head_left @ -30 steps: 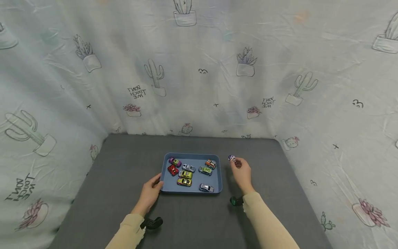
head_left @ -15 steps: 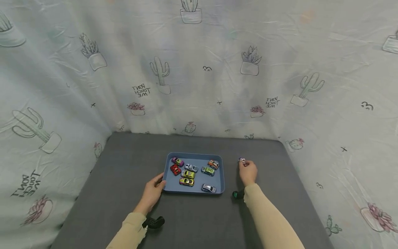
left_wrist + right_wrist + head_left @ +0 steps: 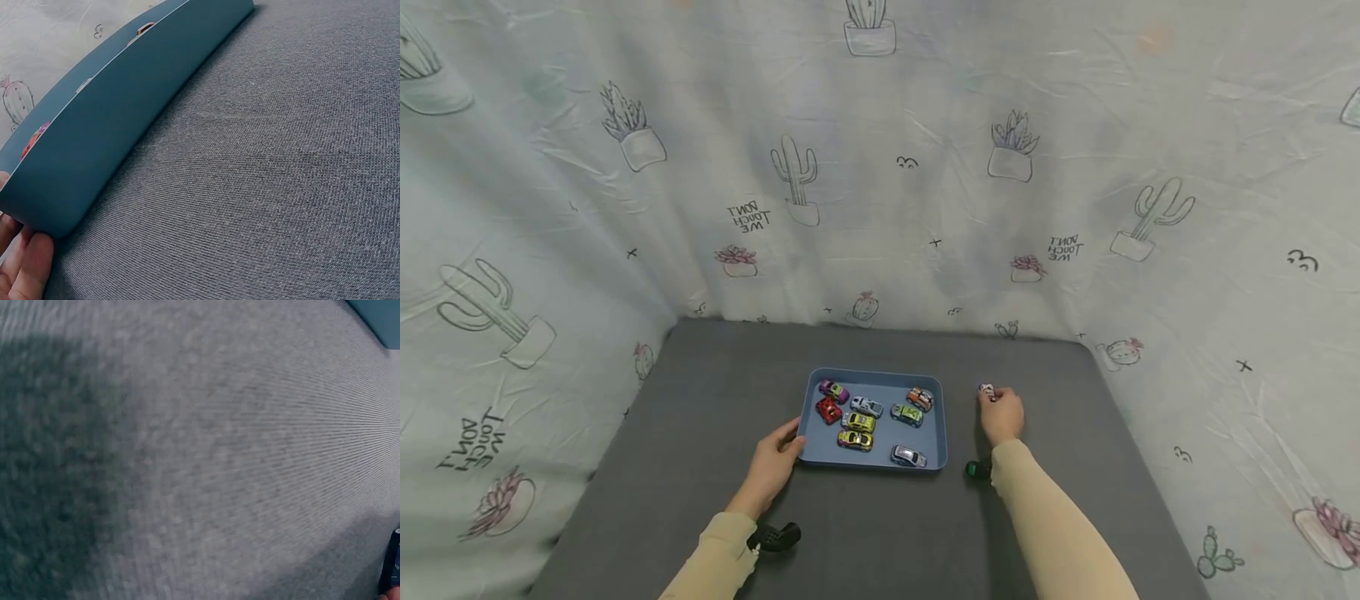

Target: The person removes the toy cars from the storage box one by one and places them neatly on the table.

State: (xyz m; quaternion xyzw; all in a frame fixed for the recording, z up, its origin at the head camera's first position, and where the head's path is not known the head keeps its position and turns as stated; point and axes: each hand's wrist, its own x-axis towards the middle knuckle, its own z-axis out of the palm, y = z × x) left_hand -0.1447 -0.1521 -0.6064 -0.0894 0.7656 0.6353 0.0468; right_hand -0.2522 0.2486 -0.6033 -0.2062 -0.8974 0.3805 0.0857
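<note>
A shallow blue tray [image 3: 874, 442] lies on the grey table with several small toy cars in it. At its left wall my left hand [image 3: 772, 463] grips the near corner; the left wrist view has the fingertips [image 3: 37, 253] against the outside of the tray. To the right of the tray, my right hand [image 3: 1002, 418] pinches a white and dark toy car [image 3: 987, 390] close over the tabletop. Only a dark edge of that toy car [image 3: 392, 565] enters the right wrist view, with a bit of fingertip below it.
Inside the tray are a red car [image 3: 828, 410], a purple car [image 3: 833, 391], a silver car [image 3: 908, 456], an orange car [image 3: 920, 398] and others. A cactus-print curtain [image 3: 880, 208] encloses the table [image 3: 880, 533] at the back and sides.
My right hand has moved right, away from the tray, and lowered the toy car toward the table. My left hand stays at the tray. The head view has shifted slightly.
</note>
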